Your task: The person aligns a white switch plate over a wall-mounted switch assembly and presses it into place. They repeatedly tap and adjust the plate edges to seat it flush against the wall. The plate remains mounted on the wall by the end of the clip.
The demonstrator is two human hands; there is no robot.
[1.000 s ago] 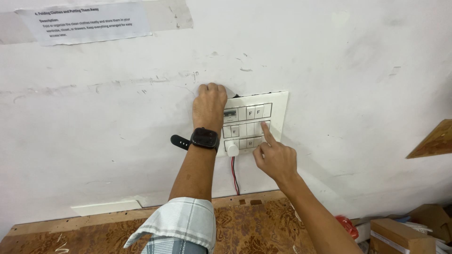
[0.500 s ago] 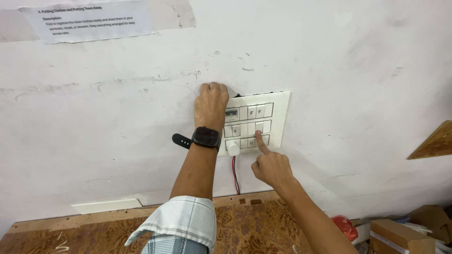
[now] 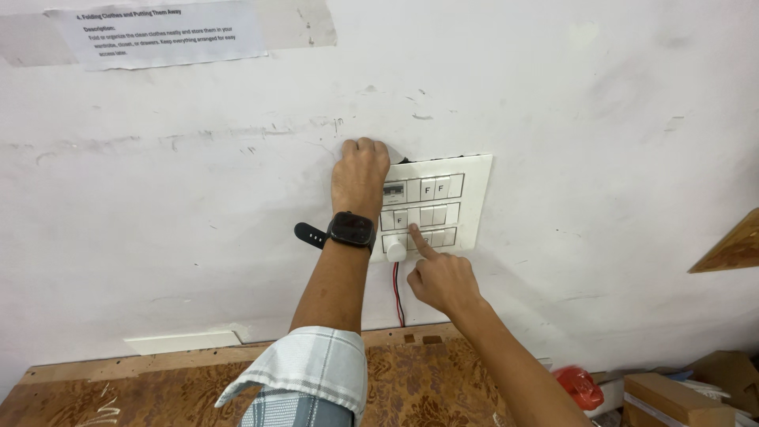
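Observation:
A white switch panel (image 3: 466,198) with three rows of rocker switches is fixed to a white wall. My left hand (image 3: 360,178) grips the panel's upper left corner, fingers curled over its top edge; a black watch (image 3: 350,230) sits on that wrist. My right hand (image 3: 436,278) points with the index finger, its tip touching a switch in the bottom row, just right of a white round plug (image 3: 395,251). A red and black cable (image 3: 397,296) hangs down from the plug.
A paper notice (image 3: 162,33) is taped high on the wall at the left. A patterned brown wooden surface (image 3: 158,391) runs along the bottom. Cardboard boxes (image 3: 672,395) and a red item (image 3: 577,383) lie at the lower right. A wooden shelf corner (image 3: 731,247) juts in from the right.
My right index finger has moved down and left, from the middle row's right end to the bottom row near the plug. My left hand has stayed on the panel's corner.

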